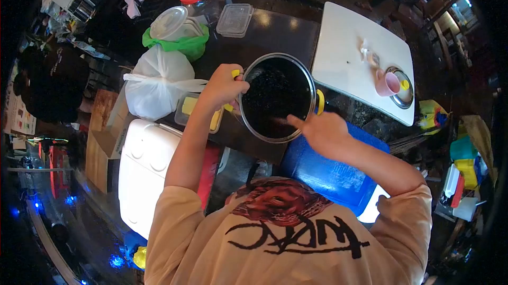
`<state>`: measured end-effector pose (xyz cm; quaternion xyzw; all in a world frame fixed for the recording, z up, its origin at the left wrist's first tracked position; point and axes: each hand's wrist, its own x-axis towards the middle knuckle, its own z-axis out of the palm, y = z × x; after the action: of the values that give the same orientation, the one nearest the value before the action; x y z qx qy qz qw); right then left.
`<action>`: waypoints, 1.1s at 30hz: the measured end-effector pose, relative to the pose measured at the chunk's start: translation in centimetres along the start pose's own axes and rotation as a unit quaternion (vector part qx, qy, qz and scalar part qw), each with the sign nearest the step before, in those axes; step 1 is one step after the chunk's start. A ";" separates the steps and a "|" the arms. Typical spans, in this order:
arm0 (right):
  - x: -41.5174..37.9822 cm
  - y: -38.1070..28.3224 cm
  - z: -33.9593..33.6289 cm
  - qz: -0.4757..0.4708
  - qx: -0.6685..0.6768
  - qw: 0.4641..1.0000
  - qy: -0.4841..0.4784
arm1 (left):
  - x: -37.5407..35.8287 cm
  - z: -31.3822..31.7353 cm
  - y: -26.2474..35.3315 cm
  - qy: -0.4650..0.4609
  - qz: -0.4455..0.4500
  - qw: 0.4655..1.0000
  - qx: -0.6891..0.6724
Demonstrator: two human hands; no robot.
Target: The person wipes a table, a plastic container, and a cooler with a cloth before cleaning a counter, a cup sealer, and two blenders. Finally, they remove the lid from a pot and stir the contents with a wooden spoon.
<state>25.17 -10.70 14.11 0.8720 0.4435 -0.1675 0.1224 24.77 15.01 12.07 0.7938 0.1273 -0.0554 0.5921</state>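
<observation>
A round metal pot (279, 54) with yellow handles stands on the dark table, a dark content filling its inside. My left hand (225, 88) is closed around the yellow handle on the pot's left side. Over the lower right rim reaches my right hand (324, 134), its fingers bent and pointing into the pot. Whatever those fingers hold is lost against the dark content. Close to my left wrist lies a clear container (186, 106) with yellow blocks in it.
Left of the pot sits a tied white plastic bag (159, 84), with a green bag (185, 47) of lids behind it. A white board (338, 36) at right carries a pink cup (388, 84) and a pot lid (406, 97). A blue bin (328, 174) and white cooler (145, 171) stand nearest me.
</observation>
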 end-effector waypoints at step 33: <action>2.0 7.7 -2.1 0.083 -0.043 0.992 0.090 | 0.0 0.6 0.9 0.011 -0.013 1.000 0.002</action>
<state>32.89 -12.94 15.70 0.9114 0.3853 -0.0586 0.1325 25.04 14.22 12.71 0.7941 0.1435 -0.0549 0.5880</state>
